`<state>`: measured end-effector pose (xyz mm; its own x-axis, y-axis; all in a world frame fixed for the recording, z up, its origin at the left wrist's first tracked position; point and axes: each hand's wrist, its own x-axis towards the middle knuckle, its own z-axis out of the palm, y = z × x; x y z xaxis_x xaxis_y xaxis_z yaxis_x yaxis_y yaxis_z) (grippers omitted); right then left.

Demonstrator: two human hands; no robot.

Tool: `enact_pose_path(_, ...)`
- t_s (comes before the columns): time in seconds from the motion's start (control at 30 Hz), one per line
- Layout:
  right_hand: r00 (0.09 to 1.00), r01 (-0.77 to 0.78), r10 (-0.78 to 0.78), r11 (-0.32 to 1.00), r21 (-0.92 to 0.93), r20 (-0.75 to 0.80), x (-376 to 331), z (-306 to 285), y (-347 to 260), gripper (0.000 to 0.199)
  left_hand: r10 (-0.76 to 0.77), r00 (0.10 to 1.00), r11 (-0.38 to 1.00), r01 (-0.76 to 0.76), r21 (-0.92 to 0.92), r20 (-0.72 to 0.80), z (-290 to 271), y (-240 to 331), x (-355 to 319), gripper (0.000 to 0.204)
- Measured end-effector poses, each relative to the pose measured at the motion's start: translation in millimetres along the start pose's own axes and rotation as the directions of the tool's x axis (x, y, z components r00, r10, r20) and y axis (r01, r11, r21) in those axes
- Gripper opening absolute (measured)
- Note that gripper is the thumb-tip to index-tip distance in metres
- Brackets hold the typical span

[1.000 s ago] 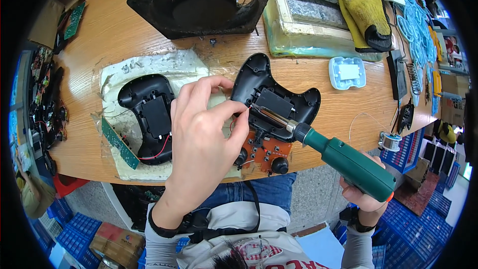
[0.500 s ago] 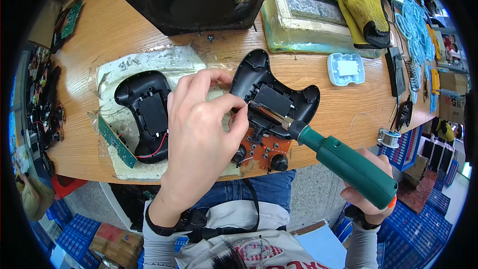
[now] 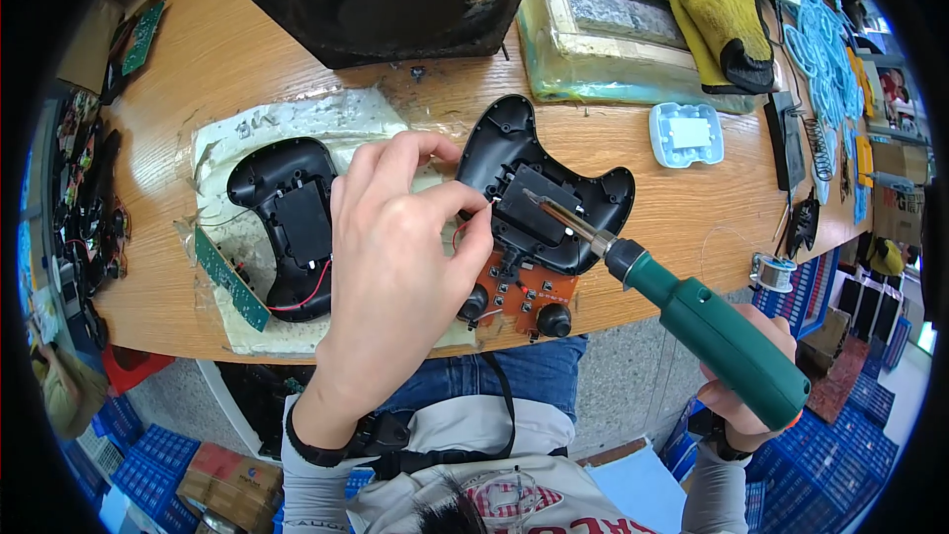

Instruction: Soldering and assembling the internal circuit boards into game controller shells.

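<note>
Black controller shell (image 3: 547, 181) partly hides the orange circuit board (image 3: 532, 303)

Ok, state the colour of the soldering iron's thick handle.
The soldering iron's thick handle is dark green, clearest in head view.

A green-handled, metal-tipped soldering iron (image 3: 732, 351) is held slantwise, tip over an opened black plastic gamepad shell (image 3: 502, 146), laid inside-up; an orange circuit board (image 3: 516, 302) is partly covered beside it.
</note>
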<state>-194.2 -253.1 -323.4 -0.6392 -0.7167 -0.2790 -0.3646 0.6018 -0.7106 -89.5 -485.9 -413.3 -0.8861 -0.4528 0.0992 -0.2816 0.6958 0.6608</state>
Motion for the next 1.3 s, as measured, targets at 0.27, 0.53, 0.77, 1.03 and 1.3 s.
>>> enact_pose_path(0.27,0.981,0.124,-0.074,0.951,0.284,-0.179,-23,4,54,0.061,0.005,1.0,1.0,-0.005,0.012,-0.003,0,2,0,0.008)
enact_pose_path(0.53,0.993,0.103,-0.095,0.434,0.895,-0.068,-1,14,81,0.061,0.003,1.0,1.0,-0.003,0.027,0.003,-1,3,1,0.008)
enact_pose_path(0.77,0.97,0.16,-0.195,0.082,0.984,-0.142,13,33,108,0.056,0.032,0.999,0.999,-0.032,0.028,-0.011,0,3,1,0.007)
enact_pose_path(1.03,0.943,0.264,-0.144,-0.231,0.936,-0.302,27,60,120,0.05,-0.022,1.0,0.999,0.021,0.04,0.02,-3,7,2,0.007)
enact_pose_path(1.3,0.921,0.291,-0.194,-0.235,0.927,-0.338,30,63,121,0.046,0.0,1.0,0.999,-0.001,0.05,0.011,-2,8,2,0.007)
